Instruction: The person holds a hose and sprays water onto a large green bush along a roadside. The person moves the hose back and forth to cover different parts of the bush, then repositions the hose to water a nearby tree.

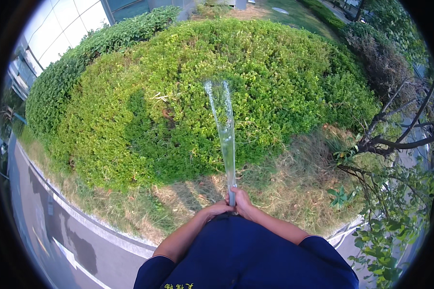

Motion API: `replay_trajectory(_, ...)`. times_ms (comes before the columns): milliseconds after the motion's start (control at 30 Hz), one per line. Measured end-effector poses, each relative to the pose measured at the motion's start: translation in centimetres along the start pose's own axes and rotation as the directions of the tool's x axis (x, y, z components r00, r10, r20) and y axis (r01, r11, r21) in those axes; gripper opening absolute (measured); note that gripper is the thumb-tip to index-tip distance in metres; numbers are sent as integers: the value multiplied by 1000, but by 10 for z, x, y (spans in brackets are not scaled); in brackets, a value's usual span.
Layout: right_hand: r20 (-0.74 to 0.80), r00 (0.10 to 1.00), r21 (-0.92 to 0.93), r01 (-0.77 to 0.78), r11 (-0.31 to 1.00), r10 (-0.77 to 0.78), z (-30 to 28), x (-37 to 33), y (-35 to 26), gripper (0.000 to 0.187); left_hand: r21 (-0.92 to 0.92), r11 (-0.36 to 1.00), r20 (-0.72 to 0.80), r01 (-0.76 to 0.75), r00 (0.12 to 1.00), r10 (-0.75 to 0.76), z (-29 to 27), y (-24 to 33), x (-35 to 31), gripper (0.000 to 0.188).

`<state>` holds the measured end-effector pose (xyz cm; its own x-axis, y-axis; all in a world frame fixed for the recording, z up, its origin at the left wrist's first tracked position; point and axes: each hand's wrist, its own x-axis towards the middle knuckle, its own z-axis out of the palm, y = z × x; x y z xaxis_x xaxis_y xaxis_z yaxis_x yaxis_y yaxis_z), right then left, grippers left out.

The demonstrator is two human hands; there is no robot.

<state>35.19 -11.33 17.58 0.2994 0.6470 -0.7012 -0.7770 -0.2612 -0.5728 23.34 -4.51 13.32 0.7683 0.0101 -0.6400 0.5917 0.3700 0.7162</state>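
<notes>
In front of my waist, both hands are closed around the end of a grey hose (232,198). My right hand (243,198) wraps it from the right, near its mouth. My left hand (219,208) grips from the left, slightly lower, its fingers partly hidden. A stream of water (227,139) leaves the hose, pointing away from me. It widens into a clear sheet with two brighter edges and falls on a broad green hedge (284,82). The rest of the hose is hidden behind my hands and dark blue shirt.
Dry grass (294,192) lies between me and the hedge. A branching shrub (386,144) reaches in on the right, above leafy twigs (381,245). A kerb (106,236) borders a paved road (82,250) at lower left. A pale building (65,29) stands far left.
</notes>
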Motion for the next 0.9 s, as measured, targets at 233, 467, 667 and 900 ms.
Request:
replay_trajectory(233,3,999,-70,-52,996,52,-45,-13,-12,29,74,968,26,241,970,-243,31,-7,37,43)
replay_trajectory(467,-42,989,38,-144,989,145,-96,-22,-9,28,208,966,30,155,986,-165,65,-38,74,52)
replay_trajectory(667,-132,984,234,-89,968,122,-108,-25,12,28,216,972,8,93,995,-97,75,-61,68,62)
replay_trajectory(900,-178,977,209,-79,975,117,-109,-38,24,29,291,946,50,143,985,-164,89,-28,37,62)
